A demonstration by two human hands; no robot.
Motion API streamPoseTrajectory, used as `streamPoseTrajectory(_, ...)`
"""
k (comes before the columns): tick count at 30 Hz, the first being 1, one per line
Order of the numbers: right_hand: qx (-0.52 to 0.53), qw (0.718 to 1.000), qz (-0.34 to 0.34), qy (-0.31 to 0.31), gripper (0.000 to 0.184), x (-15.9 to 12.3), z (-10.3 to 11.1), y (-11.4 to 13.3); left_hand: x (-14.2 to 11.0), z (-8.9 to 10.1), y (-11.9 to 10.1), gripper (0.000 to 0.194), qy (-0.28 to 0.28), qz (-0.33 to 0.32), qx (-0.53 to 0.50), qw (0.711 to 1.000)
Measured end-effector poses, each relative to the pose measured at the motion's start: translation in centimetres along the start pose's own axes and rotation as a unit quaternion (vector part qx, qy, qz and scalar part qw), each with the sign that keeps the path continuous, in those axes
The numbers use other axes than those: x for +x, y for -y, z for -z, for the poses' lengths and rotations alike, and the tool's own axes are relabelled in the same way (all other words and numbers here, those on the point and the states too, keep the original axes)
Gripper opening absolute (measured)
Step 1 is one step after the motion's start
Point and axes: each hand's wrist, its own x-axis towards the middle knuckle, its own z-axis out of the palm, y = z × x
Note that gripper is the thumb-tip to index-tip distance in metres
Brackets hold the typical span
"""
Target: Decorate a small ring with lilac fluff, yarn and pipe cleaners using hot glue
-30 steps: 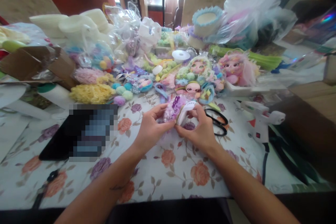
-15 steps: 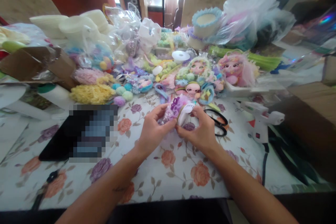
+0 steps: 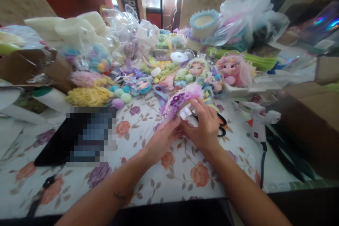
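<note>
Above the flowered tablecloth, both my hands hold a fluffy pink-and-purple craft piece [image 3: 180,99] trimmed with purple lace. A small white label [image 3: 185,113] shows on its near side. My left hand [image 3: 165,136] is closed at the lower edge of the piece, its fingertips partly hidden. My right hand [image 3: 205,123] grips the right side, with fingers bent over the edge beside the label. Just right of that hand lie black-handled scissors [image 3: 221,120], partly covered by it. Several dolls with pastel hair, among them a pink-haired doll [image 3: 233,69], sit behind the piece.
A white glue gun [image 3: 259,120] stands at right near a cardboard box [image 3: 312,113]. At left lies a dark tablet [image 3: 57,141], partly blurred out. Yellow yarn [image 3: 90,95], pom-poms [image 3: 125,95], a ribbon spool [image 3: 179,57] and plastic bags [image 3: 254,14] crowd the back.
The craft piece has tilted and risen slightly, showing more pink fluff. My left hand has slid down to its lower edge. The right hand's fingers have shifted up along its side.
</note>
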Motion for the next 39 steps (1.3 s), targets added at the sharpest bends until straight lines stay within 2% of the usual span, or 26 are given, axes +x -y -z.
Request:
streamPoseTrajectory(3, 0.026, 1.0, 0.012, 0.008, 0.042, 0.0, 0.0, 1.1, 0.0, -0.5, -0.4, 0.027, -0.017, 0.004, -0.063, 0.998)
streamPoseTrajectory(6, 0.052, 0.998, 0.015, 0.012, 0.047, -0.2, -0.2, 1.6, 0.0, -0.9, -0.7, 0.03, -0.008, 0.003, -0.099, 0.995)
streamPoseTrajectory(10, 0.06, 0.998, 0.014, 0.03, 0.05, -0.4, -0.4, 1.9, 0.3, -0.9, -0.8, 0.028, -0.013, -0.022, -0.134, 0.991)
streamPoseTrajectory(15, 0.07, 0.995, 0.028, 0.069, 0.048, -0.5, -0.5, 2.3, 0.8, 0.2, -1.8, 0.023, -0.076, -0.031, -0.13, 0.988)
streamPoseTrajectory(20, 0.103, 0.99, 0.02, 0.092, 0.042, -0.7, -0.5, 2.6, 1.2, 1.0, -2.6, 0.024, -0.092, -0.058, -0.108, 0.988)
streamPoseTrajectory(26, 0.117, 0.99, -0.003, 0.081, 0.038, -0.5, -0.2, 1.9, 1.3, 1.3, -2.4, 0.021, -0.099, -0.056, -0.167, 0.979)
streamPoseTrajectory(31, 0.121, 0.99, -0.014, 0.077, 0.03, -0.2, 0.4, 1.7, 0.9, 0.8, -2.8, 0.017, -0.103, -0.004, -0.194, 0.975)
streamPoseTrajectory(34, 0.104, 0.992, -0.007, 0.066, 0.028, 0.1, 0.7, 1.8, 0.9, 0.9, -3.0, 0.012, -0.123, 0.005, -0.177, 0.976)
streamPoseTrajectory(39, 0.095, 0.994, -0.018, 0.046, 0.012, 0.7, 1.2, 1.7, 1.3, 1.3, -3.2, 0.007, -0.191, -0.028, -0.173, 0.966)
